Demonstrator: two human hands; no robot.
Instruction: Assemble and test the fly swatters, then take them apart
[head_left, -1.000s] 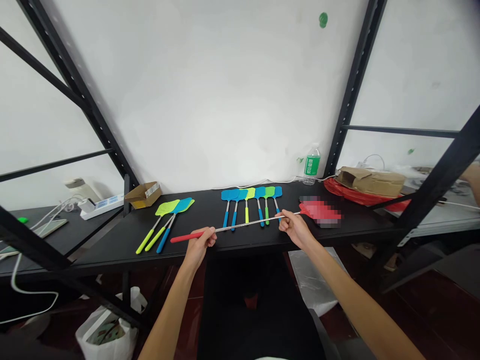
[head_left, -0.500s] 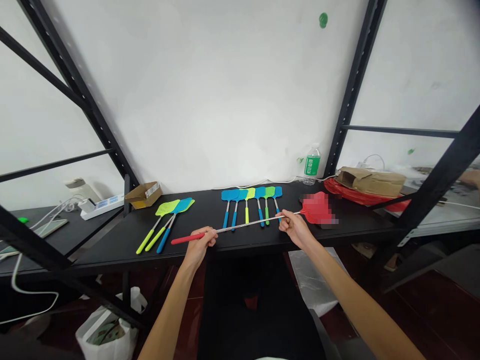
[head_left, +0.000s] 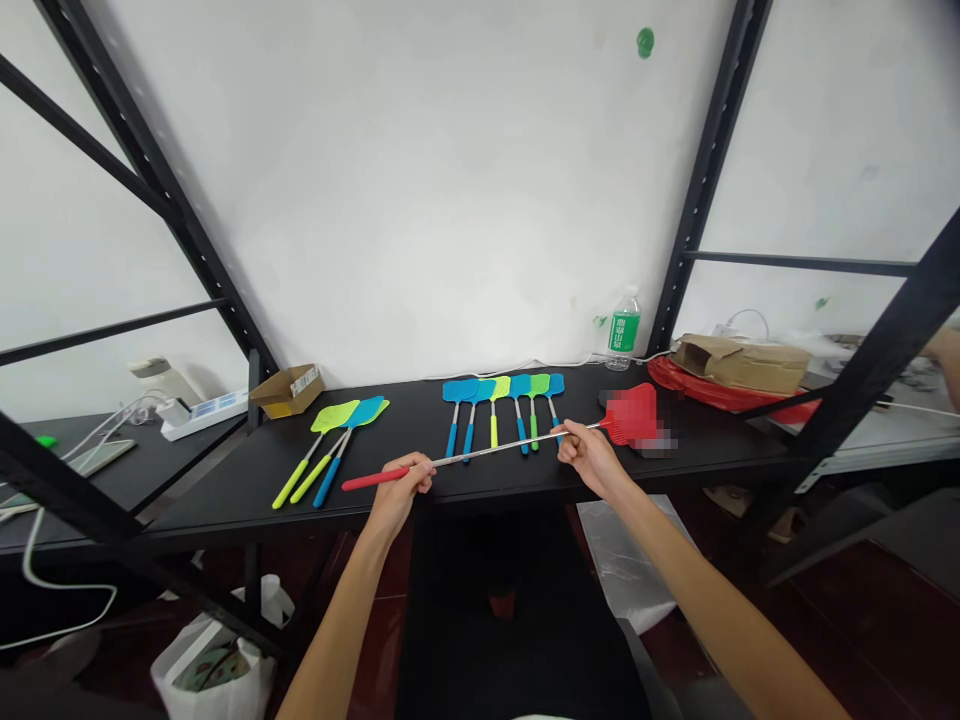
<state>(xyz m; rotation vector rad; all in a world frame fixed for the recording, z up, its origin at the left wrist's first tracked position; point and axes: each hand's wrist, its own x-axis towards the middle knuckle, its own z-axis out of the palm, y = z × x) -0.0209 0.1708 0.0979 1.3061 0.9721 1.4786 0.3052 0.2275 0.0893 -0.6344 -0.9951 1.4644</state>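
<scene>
Between my hands stretches a red fly swatter (head_left: 630, 414) with a long extended metal shaft, its head at the right and its red handle at the left. My left hand (head_left: 403, 482) is closed around the joint of handle and shaft. Near the head, my right hand (head_left: 586, 452) pinches the shaft between thumb and fingers. Behind the shaft lies a row of shorter swatters (head_left: 519, 388) with blue, yellow and green heads. To the left, yellow and blue swatters (head_left: 330, 418) lie fanned out and partly overlapping. Part of the red head is blurred by pixelation.
A small open cardboard box (head_left: 289, 390) and a power strip (head_left: 206, 412) are at the left. A plastic bottle (head_left: 624, 330) stands by the wall. A cardboard piece on a red bag (head_left: 739, 358) lies at the right. Black metal uprights (head_left: 709, 180) frame the black table (head_left: 225, 495).
My hands and the red swatter hold nearly the same position. At the far right edge, another person's arm has shifted slightly.
</scene>
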